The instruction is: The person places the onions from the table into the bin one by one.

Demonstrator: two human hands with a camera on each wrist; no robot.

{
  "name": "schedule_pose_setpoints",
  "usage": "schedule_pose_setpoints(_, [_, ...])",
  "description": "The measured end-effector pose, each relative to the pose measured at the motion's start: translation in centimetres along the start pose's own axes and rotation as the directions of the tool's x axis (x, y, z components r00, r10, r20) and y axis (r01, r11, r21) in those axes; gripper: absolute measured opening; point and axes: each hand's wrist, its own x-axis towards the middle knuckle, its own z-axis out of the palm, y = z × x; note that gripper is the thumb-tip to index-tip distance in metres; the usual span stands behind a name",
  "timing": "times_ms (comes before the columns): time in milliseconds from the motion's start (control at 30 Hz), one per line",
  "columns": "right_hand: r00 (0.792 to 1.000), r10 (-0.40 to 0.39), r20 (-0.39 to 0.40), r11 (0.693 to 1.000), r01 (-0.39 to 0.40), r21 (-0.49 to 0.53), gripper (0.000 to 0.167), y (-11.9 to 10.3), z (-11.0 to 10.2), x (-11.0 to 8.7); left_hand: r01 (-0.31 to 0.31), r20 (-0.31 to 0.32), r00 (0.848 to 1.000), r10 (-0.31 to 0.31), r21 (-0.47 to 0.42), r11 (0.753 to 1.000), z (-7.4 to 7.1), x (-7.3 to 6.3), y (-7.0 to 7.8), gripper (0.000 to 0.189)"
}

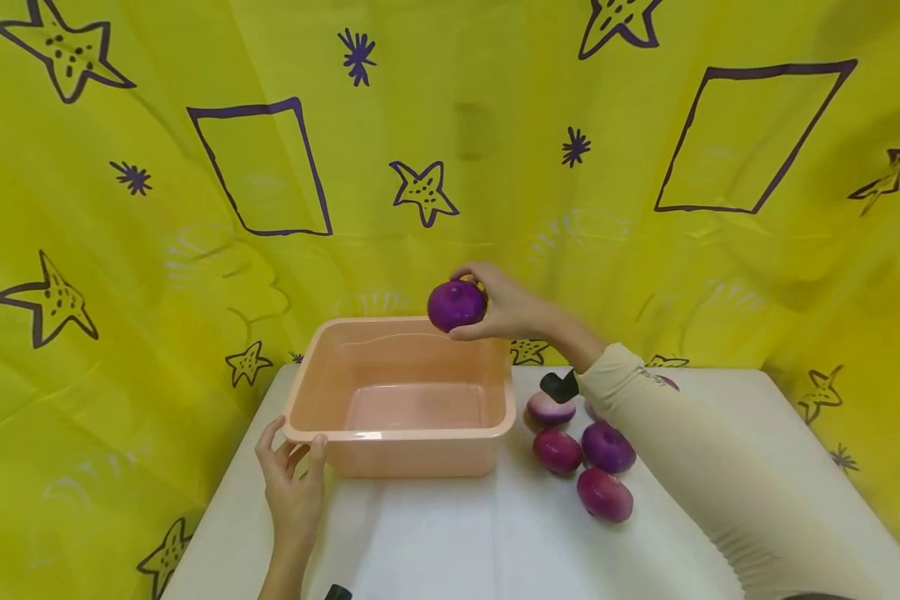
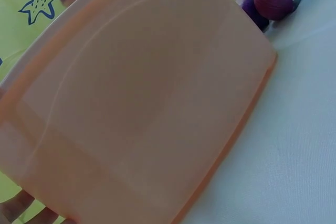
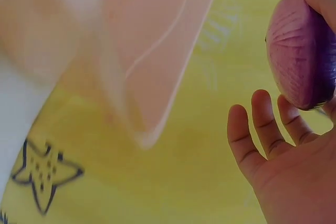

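Note:
A purple onion (image 1: pixel 456 306) is held up in my right hand (image 1: pixel 498 304), pinched between thumb and fingers above the back right rim of a peach plastic basin (image 1: pixel 412 457). In the right wrist view the onion (image 3: pixel 299 51) shows a pale pink side and a dark purple side, while several fingers of that hand (image 3: pixel 294 166) stay off it. My left hand (image 1: pixel 294 483) grips the basin's front left corner, its thumb on the front rim and fingers round the left side. The basin's visible floor is bare.
Right of the basin, several onions lie close together on the white table (image 1: pixel 435 542), among them a reddish one (image 1: pixel 604 495) and a purple one (image 1: pixel 607 447). My right forearm partly hides the group. A yellow curtain (image 1: pixel 495 108) with drawn stars hangs behind.

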Motion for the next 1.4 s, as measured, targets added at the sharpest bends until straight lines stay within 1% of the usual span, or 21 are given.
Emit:
schedule_pose_setpoints(133, [0.999, -0.029, 0.024, 0.999, 0.028, 0.022, 0.078, -0.6, 2.0, 1.6, -0.004, -0.008, 1.000, 0.004, 0.006, 1.000, -0.1, -0.2, 0.1, 0.069])
schedule_pose_setpoints(300, [0.998, 0.001, 0.057, 0.999, -0.003, 0.049, 0.077, -0.5, 4.3, 2.8, 0.001, -0.011, 1.000, -0.001, 0.011, 1.000, -0.2, -0.2, 0.1, 0.068])
schedule_pose_setpoints(400, [0.997, 0.010, 0.071, 0.998, -0.014, 0.056, 0.075, -0.3, 5.5, 3.3, 0.006, -0.010, 1.000, -0.006, 0.017, 1.000, -0.2, -0.1, 0.0, 0.067])
schedule_pose_setpoints(567, [0.996, 0.007, 0.085, 1.000, -0.009, 0.021, 0.075, -0.1, 7.0, 3.9, 0.012, -0.014, 1.000, -0.012, 0.026, 1.000, 0.0, -0.1, -0.2, 0.067])
schedule_pose_setpoints(633, [0.995, 0.018, 0.100, 1.000, -0.019, 0.013, 0.074, -0.1, 7.4, 4.0, 0.017, -0.015, 1.000, -0.017, 0.022, 1.000, 0.0, -0.1, -0.3, 0.067])
schedule_pose_setpoints(733, [0.990, 0.048, 0.130, 0.998, -0.052, 0.031, 0.073, -0.1, 7.7, 3.9, 0.017, -0.014, 1.000, -0.017, 0.025, 1.000, 0.1, -0.1, -0.3, 0.067])
schedule_pose_setpoints(900, [0.986, 0.061, 0.154, 0.996, -0.069, 0.049, 0.073, -0.1, 8.0, 3.9, -0.010, -0.009, 1.000, 0.010, 0.031, 0.999, 0.2, -0.1, -0.3, 0.067])
schedule_pose_setpoints(1000, [0.983, 0.071, 0.169, 0.996, -0.079, 0.042, 0.083, -0.1, 8.0, 3.9, -0.020, -0.011, 1.000, 0.020, 0.039, 0.999, 0.2, -0.1, -0.3, 0.067])
schedule_pose_setpoints(1100, [0.979, 0.078, 0.187, 0.996, -0.084, 0.029, 0.099, 0.0, 7.8, 3.8, -0.023, -0.010, 1.000, 0.024, 0.047, 0.999, 0.1, 0.0, -0.3, 0.067])
schedule_pose_setpoints(1167, [0.978, 0.080, 0.193, 0.996, -0.084, 0.010, 0.106, 0.1, 7.7, 3.8, -0.024, -0.010, 1.000, 0.025, 0.049, 0.998, 0.1, 0.0, -0.3, 0.067])
schedule_pose_setpoints(1300, [0.980, 0.061, 0.187, 0.998, -0.065, 0.015, 0.107, -0.1, 7.3, 3.9, -0.019, -0.011, 1.000, 0.019, 0.062, 0.998, 0.0, 0.0, -0.3, 0.067])
schedule_pose_setpoints(1400, [0.982, 0.043, 0.183, 0.998, -0.050, 0.035, 0.105, -0.2, 7.1, 3.9, -0.030, -0.014, 0.999, 0.031, 0.072, 0.997, 0.0, 0.2, -0.3, 0.067])
